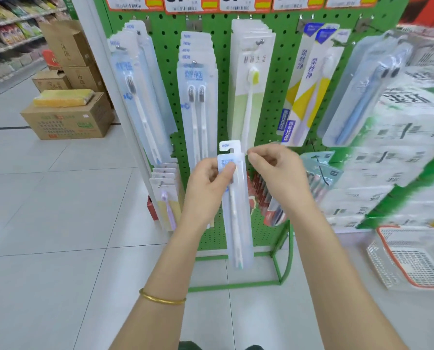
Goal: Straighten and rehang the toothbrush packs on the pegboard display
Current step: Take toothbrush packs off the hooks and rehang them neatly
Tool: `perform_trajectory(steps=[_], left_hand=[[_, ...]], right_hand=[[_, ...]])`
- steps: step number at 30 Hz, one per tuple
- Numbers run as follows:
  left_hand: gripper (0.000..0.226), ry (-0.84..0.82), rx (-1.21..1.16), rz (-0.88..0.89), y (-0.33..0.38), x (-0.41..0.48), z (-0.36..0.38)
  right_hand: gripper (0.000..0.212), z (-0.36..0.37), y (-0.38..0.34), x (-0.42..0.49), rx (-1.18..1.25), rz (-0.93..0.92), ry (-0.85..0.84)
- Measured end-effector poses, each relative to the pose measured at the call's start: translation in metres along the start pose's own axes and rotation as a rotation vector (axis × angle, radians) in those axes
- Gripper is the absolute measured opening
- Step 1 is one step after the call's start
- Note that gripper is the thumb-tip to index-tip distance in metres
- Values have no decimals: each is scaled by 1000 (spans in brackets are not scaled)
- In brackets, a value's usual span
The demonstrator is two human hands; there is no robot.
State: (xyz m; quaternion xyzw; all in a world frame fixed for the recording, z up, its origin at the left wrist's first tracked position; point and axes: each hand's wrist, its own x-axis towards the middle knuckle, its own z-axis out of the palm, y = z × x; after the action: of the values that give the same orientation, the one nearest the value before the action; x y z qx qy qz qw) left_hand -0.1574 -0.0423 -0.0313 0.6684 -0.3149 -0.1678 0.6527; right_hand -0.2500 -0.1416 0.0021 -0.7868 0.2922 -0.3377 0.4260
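Observation:
A green pegboard (223, 102) stands in front of me with rows of toothbrush packs on hooks. My left hand (207, 183) grips a loose white-and-blue toothbrush pack (236, 213) near its top, holding it upright in front of the board's lower half. Its hook tab (229, 146) points up. My right hand (276, 170) is beside the pack's upper right edge, thumb and forefinger pinched together at that edge. Hanging above are a twin-brush pack stack (197, 97) and a yellow-bristle pack stack (252, 79).
Cardboard boxes (69, 117) sit on the tiled floor at the left. A white and orange basket (412, 258) lies on the floor at the right, below stacked green-and-white goods (400, 152). More packs hang low on the board (166, 195).

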Motion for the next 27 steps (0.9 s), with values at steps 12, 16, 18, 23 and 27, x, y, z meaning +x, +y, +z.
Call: perform_trajectory(steps=[12, 16, 18, 23, 27], left_hand=[[28, 35, 265, -109, -38, -2, 35], [35, -54, 420, -61, -55, -16, 42], [39, -98, 503, -52, -63, -20, 43], [51, -281, 567, -100, -75, -29, 39], [72, -470, 581, -91, -81, -42, 39]], right_hand=[[33, 22, 78, -53, 92, 197, -150], [36, 27, 89, -59, 204, 289, -144], [34, 27, 95, -58, 238, 336, -138], [30, 29, 106, -56, 279, 439, -98], [27, 27, 114, -50, 306, 495, 42]])
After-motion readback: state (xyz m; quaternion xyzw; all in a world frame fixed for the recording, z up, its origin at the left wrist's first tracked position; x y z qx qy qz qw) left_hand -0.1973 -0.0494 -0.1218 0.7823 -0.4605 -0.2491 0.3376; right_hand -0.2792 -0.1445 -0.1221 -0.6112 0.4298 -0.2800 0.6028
